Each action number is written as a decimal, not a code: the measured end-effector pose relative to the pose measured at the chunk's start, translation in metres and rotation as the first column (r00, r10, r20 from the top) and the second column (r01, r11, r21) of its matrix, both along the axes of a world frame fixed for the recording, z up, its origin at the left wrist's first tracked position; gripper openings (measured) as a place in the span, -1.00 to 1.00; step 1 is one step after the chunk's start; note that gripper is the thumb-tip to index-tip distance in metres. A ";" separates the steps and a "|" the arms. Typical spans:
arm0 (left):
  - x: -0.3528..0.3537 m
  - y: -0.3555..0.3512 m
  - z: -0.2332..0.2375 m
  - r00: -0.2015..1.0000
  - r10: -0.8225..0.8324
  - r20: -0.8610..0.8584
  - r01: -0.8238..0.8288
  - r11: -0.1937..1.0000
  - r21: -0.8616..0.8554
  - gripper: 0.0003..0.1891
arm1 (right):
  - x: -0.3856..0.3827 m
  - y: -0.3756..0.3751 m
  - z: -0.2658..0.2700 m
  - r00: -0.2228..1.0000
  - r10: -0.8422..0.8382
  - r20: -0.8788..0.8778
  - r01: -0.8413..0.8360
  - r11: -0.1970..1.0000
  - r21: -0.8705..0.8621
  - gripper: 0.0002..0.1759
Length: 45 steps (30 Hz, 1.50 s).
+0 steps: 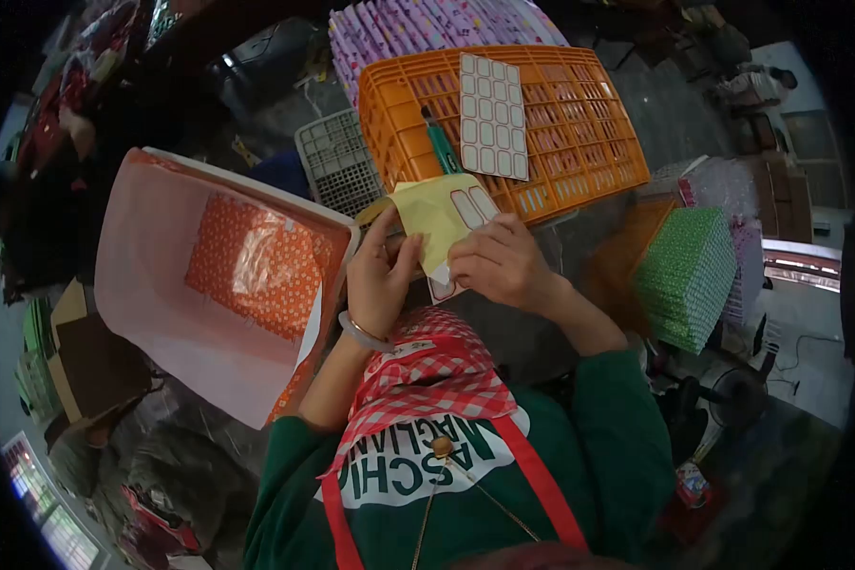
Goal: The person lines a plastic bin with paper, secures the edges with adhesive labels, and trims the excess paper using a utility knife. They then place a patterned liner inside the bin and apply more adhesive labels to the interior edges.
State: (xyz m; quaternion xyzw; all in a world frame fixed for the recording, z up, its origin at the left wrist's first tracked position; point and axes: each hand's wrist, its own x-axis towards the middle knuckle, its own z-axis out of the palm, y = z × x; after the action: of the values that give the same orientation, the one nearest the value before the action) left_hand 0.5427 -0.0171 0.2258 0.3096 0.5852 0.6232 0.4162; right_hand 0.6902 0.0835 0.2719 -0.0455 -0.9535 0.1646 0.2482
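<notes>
A yellow-backed sheet of label stickers (429, 220) is held in front of my chest, curled over so that a few white labels with red borders show at its right side. My left hand (382, 271), with a pale bangle at the wrist, grips its left edge between thumb and fingers. At its lower right edge, my right hand (503, 264) pinches the sheet with bent fingers; the fingertips are partly hidden. Just beyond the hands, a green utility knife (441, 142) and a flat sheet of blank labels (493, 116) lie on an upturned orange plastic crate (579, 123).
To the left, a large pale plastic bin (152, 247) lies open, with orange patterned packs (247, 266) inside. A grey basket (336, 157) stands behind it. Green patterned packs (686, 275) are stacked at right; purple patterned packs (446, 24) lie behind the crate.
</notes>
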 end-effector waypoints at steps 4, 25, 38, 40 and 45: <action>0.001 0.020 0.015 0.999 -0.015 -0.045 0.017 1.000 0.026 -0.53 | 0.053 -0.014 0.029 0.984 -0.157 -0.089 0.167 0.978 0.125 -0.79; 0.073 0.134 -0.104 0.855 -0.516 0.047 0.518 0.845 -0.132 -0.58 | 0.082 -0.026 -0.025 0.548 -0.836 0.011 0.582 0.372 -0.723 -0.87; -0.079 -0.073 -0.022 0.999 0.012 0.032 -0.008 0.995 -0.102 -0.67 | -0.100 -0.057 -0.037 0.953 -0.191 0.237 0.297 0.756 -0.584 -0.78; -0.099 -0.097 -0.032 0.998 0.050 0.046 -0.044 0.991 -0.125 -0.66 | -0.128 -0.069 -0.037 0.947 -0.081 0.310 0.272 0.714 -0.645 -0.84; -0.159 -0.133 -0.107 0.929 0.211 0.305 -0.124 0.951 -0.282 -0.51 | -0.196 -0.080 -0.030 0.875 0.078 0.478 0.216 0.821 -0.529 -0.93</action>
State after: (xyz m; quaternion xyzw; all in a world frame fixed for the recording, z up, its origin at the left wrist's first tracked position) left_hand 0.3841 -0.1498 0.1190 0.0921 0.6075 0.6181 0.4902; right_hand 0.4944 0.0032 0.2419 -0.1921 -0.8895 0.4143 -0.0143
